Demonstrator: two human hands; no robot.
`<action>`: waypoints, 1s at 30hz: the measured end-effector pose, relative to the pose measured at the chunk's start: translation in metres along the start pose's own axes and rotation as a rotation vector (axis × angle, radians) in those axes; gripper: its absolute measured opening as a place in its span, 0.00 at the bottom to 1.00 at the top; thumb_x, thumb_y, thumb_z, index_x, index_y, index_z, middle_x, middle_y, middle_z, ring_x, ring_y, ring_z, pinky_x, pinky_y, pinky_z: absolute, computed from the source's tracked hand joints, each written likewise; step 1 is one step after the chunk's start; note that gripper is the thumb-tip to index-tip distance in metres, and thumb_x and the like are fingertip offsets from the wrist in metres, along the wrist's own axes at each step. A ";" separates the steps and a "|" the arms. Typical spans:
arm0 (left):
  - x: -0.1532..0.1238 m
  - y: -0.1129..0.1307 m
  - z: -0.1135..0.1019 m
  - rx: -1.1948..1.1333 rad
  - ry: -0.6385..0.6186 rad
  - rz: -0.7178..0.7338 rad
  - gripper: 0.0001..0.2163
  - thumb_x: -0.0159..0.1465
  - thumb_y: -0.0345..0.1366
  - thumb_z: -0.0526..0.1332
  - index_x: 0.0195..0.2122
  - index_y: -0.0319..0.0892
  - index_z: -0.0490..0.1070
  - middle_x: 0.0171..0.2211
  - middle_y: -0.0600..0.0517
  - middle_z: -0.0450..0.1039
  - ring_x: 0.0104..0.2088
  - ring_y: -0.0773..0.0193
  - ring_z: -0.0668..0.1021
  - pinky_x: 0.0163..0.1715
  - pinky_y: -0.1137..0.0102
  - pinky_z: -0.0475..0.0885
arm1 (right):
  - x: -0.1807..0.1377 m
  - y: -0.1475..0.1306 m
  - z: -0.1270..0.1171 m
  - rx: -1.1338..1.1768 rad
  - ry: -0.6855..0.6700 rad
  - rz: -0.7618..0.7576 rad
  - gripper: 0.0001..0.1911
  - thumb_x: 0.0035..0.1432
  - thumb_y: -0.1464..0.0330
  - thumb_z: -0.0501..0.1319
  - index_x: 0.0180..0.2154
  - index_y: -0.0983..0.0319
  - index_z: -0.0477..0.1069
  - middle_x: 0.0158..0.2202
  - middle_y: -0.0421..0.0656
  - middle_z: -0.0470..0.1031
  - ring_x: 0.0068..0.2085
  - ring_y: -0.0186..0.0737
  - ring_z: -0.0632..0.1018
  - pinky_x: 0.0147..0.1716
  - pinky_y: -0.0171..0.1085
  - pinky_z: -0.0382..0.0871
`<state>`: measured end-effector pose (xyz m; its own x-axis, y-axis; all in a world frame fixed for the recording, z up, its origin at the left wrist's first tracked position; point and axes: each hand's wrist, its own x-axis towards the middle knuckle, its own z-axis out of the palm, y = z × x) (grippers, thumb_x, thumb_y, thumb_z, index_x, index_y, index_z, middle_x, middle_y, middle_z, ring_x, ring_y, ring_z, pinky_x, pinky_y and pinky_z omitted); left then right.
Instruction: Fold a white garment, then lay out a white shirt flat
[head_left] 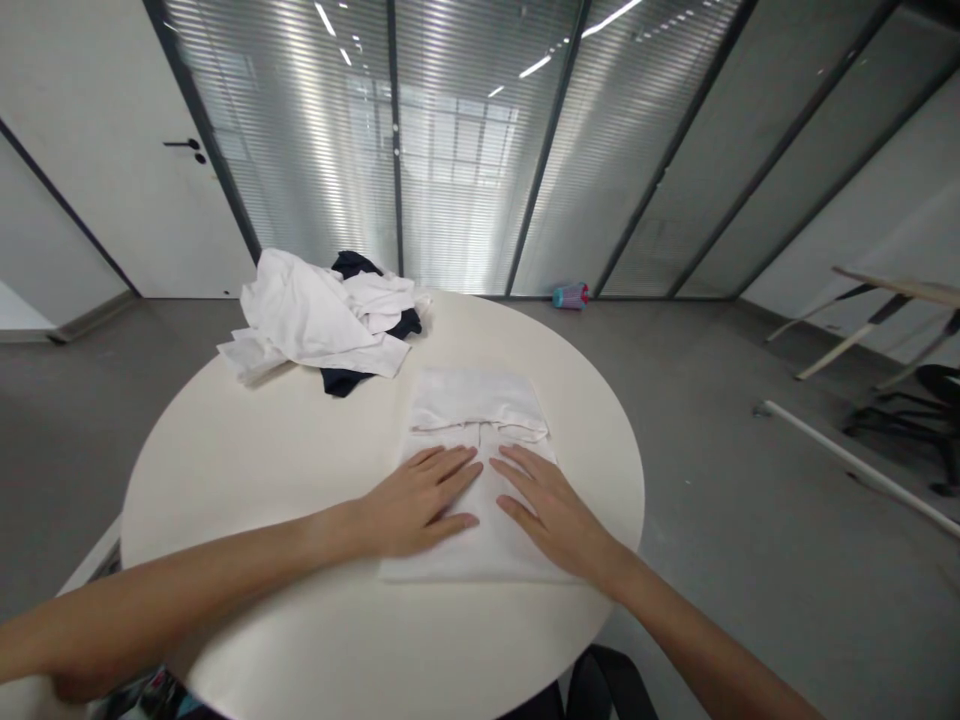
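**Ana:** Surroundings first, from the head camera. What lies around the hands?

**Ben:** Round white tabletop (247, 470), mostly bare. At its far left edge sits a heap of clothes (322, 318), white pieces crumpled over a dark garment (346, 380) that shows underneath and behind. Beyond the tabletop there is grey floor, a wall of glass panels with blinds, and a white door (112, 150) at the left. A small teal and pink bottle (571, 296) lies on the floor by the glass. At the far right stand slanted table legs and a black chair base.

**Ana:** Anything standing between the hands and the cloth?

**Ben:** No. The heap is well apart from them.

**Ana:** And the cloth itself?

**Ben:** Folded white garment (480, 405), a neat rectangle, lying flat on the near right part of the tabletop. A folded band crosses its upper half, with small creases there; the lower half is smooth.

**Ana:** The 2 hands?

**Ben:** Left hand (420, 500) and right hand (551, 505) both rest palm down on the lower half of the garment, side by side, fingertips nearly meeting. Fingers (457, 465) are stretched out flat and released, pressing on the cloth, grasping nothing.
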<state>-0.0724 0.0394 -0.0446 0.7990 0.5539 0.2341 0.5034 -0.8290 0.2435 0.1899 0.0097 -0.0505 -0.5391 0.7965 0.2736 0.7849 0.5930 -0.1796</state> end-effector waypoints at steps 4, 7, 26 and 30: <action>0.030 -0.020 -0.011 0.222 0.209 -0.091 0.18 0.71 0.32 0.55 0.61 0.42 0.65 0.59 0.43 0.70 0.57 0.50 0.72 0.55 0.56 0.67 | 0.031 0.018 -0.016 -0.214 0.151 0.016 0.16 0.68 0.68 0.58 0.56 0.60 0.72 0.57 0.50 0.73 0.58 0.51 0.71 0.58 0.52 0.66; 0.050 -0.034 -0.008 0.399 0.222 -0.153 0.18 0.68 0.28 0.57 0.59 0.38 0.67 0.54 0.41 0.72 0.51 0.49 0.74 0.48 0.57 0.68 | 0.057 0.023 -0.018 -0.396 0.136 0.005 0.18 0.64 0.69 0.63 0.55 0.63 0.73 0.54 0.52 0.75 0.56 0.56 0.70 0.55 0.53 0.64; 0.060 -0.049 -0.007 0.344 0.131 -0.100 0.10 0.70 0.35 0.58 0.33 0.40 0.75 0.32 0.48 0.74 0.33 0.59 0.77 0.34 0.66 0.66 | 0.068 0.034 0.006 -0.266 0.171 0.035 0.06 0.62 0.72 0.62 0.35 0.63 0.78 0.33 0.45 0.77 0.41 0.44 0.74 0.44 0.41 0.62; 0.082 -0.067 -0.021 0.199 0.138 -0.192 0.14 0.71 0.38 0.55 0.31 0.42 0.76 0.33 0.49 0.75 0.34 0.61 0.78 0.37 0.67 0.69 | 0.092 0.037 -0.007 -0.161 0.107 0.171 0.12 0.67 0.68 0.57 0.34 0.61 0.78 0.35 0.45 0.79 0.41 0.43 0.76 0.45 0.40 0.64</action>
<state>-0.0481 0.1422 -0.0217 0.6371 0.6961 0.3309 0.7066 -0.6990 0.1100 0.1718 0.1043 -0.0251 -0.3652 0.8617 0.3523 0.9052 0.4171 -0.0818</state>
